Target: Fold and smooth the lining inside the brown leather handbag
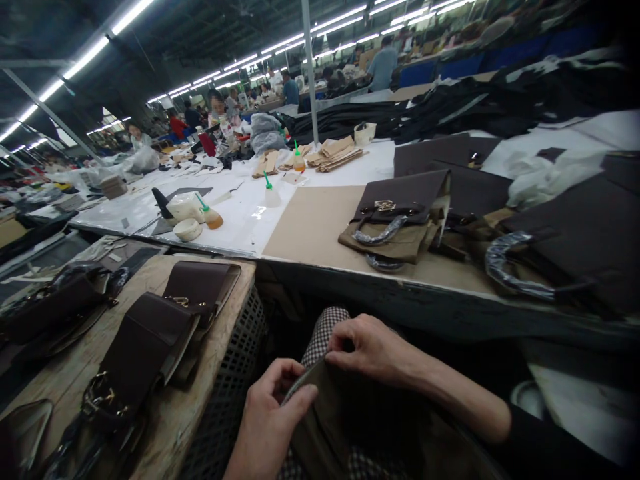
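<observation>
A dark olive-brown bag piece (345,420) lies in my lap over checked trousers. My left hand (273,410) pinches its upper edge with thumb and fingers closed. My right hand (367,347) grips the same edge a little further right, fingers curled over it. Both hands sit below the front edge of the worktable (380,293).
A brown handbag with wrapped handles (400,217) rests on the table ahead, another (575,247) to its right. Brown bags (150,347) lie on a wooden bench at left. Glue bottles (210,215) and pale parts stand farther back. People work in the distance.
</observation>
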The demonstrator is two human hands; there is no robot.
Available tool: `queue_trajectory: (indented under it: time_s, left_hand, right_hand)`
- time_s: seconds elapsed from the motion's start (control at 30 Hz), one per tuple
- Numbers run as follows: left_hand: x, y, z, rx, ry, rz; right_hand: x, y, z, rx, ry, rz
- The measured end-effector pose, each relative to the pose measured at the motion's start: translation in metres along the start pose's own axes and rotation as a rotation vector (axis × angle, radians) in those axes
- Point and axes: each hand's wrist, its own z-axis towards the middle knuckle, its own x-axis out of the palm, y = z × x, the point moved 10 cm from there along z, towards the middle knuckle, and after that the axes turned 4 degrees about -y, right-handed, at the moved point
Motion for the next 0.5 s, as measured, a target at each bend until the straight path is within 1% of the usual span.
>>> queue_trajectory:
  time_s: [0.1,0.3,0.4,0.5]
  left_hand:
    - [-0.001,0.001,-0.001,-0.04,0.044,-0.04]
    - [-0.003,-0.003,-0.005,0.03,0.024,-0.06]
    - [-0.003,0.004,-0.003,0.032,0.031,-0.077]
    - [-0.003,0.016,0.006,0.011,0.06,-0.16]
  right_hand:
    - [0.001,0.0,0.0,0.001,-0.004,0.021]
    - [0.006,-0.003,-0.001,0.021,-0.002,0.052]
    - [0.004,-0.008,-0.002,0.076,-0.018,0.057]
    - [-0.001,-0.001,-0.002,0.071,-0.052,0.053]
